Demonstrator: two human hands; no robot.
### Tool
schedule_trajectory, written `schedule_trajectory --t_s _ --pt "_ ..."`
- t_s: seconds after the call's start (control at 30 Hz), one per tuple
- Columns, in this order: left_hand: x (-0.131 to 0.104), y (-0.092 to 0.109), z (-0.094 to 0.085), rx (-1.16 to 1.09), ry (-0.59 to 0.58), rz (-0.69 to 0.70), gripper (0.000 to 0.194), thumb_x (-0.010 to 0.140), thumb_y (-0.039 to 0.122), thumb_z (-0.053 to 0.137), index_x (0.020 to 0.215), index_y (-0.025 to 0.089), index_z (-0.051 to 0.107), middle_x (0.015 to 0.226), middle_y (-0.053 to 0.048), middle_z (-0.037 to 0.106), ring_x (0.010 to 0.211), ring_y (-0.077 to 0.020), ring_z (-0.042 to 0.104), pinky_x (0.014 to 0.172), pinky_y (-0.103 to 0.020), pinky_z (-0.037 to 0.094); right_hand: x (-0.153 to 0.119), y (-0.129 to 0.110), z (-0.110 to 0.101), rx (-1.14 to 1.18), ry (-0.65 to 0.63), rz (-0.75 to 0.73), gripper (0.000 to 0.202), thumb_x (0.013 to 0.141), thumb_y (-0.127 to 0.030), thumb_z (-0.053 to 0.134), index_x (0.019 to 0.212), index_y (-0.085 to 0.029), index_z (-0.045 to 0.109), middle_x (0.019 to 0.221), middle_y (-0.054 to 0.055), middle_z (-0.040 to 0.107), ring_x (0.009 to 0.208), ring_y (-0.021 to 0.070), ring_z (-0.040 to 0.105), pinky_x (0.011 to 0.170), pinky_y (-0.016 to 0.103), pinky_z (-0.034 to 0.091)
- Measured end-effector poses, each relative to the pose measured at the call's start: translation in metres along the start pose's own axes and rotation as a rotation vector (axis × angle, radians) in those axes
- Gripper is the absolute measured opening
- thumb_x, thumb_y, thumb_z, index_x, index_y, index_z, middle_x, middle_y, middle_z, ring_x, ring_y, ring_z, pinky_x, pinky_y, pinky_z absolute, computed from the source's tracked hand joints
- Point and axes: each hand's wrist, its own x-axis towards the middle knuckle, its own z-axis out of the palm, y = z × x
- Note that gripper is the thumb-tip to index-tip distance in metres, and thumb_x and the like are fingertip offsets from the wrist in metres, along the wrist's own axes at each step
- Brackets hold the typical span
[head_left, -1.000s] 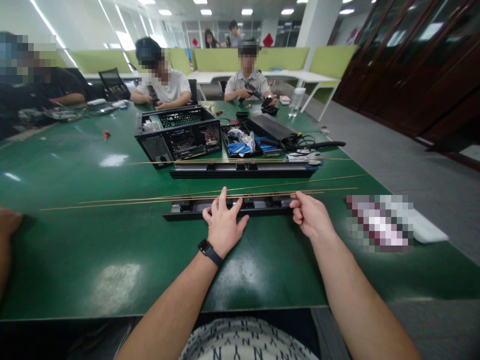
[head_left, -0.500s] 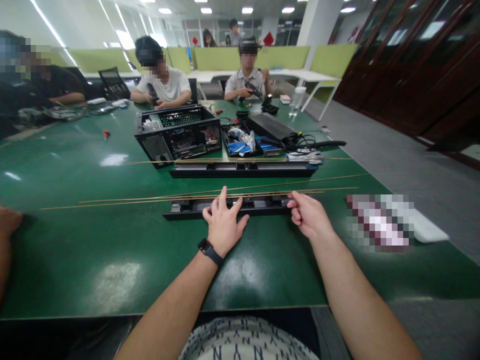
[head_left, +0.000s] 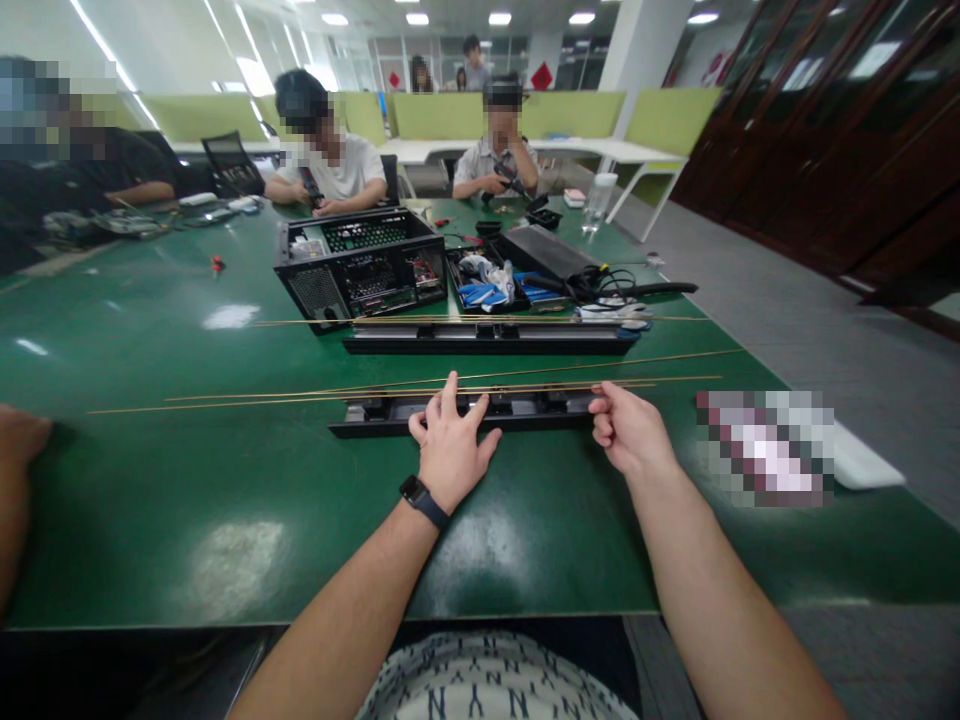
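Observation:
A long black channel-shaped bar (head_left: 540, 422) lies crosswise on the table in front of me, with small dark blocks inside it. Several thin gold-coloured rods (head_left: 247, 398) run lengthwise over it and stick out past both ends. My left hand (head_left: 451, 440) rests with fingers spread on the bar's middle, its fingertips on or just over the rods. At the bar's right end, my right hand (head_left: 628, 425) is closed, thumb and index finger pinched at a thin rod. Its other fingers are curled in.
Beyond lies a second black bar (head_left: 487, 346) with more rods. Behind it are an open computer case (head_left: 360, 275), a tray with gloves (head_left: 484, 285) and black cables (head_left: 630, 285). A white object (head_left: 870, 462) lies right. Another person's hand (head_left: 22, 435) is at left; co-workers sit opposite.
My right hand has slid slightly right along the rods to the bar's end. My left hand stays in place. The view has shifted a little.

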Motion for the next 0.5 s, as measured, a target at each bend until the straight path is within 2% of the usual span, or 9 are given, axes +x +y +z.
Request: schedule_trajectory --t_s 0.23,0.5 --pt "0.0003 0.0007 -0.0004 0.0 -0.002 -0.002 0.05 0.095 0.051 0.063 0.144 0.039 0.063 0.176 -0.014 0.023 0.141 -0.0398 0.045 0.103 -0.061 0.041 -0.0046 0.0028 0.0043 -0.054 -0.104 0.014 0.021 0.092 -0.035 0.075 0.088 -0.018 0.064 0.058 -0.004 0.063 0.029 0.0043 0.036 0.026 0.016 0.023" --pt "0.0001 0.0003 0.0005 0.007 -0.001 0.0 0.051 0.095 0.05 0.064 0.144 0.039 0.062 0.176 -0.014 0.024 0.141 -0.0393 0.046 0.103 -0.062 0.04 -0.0053 0.0008 0.0045 -0.021 -0.086 0.017 0.019 0.093 -0.03 0.074 0.085 -0.016 0.064 0.056 -0.005 0.059 0.029 0.004 0.035 0.025 0.016 0.023"
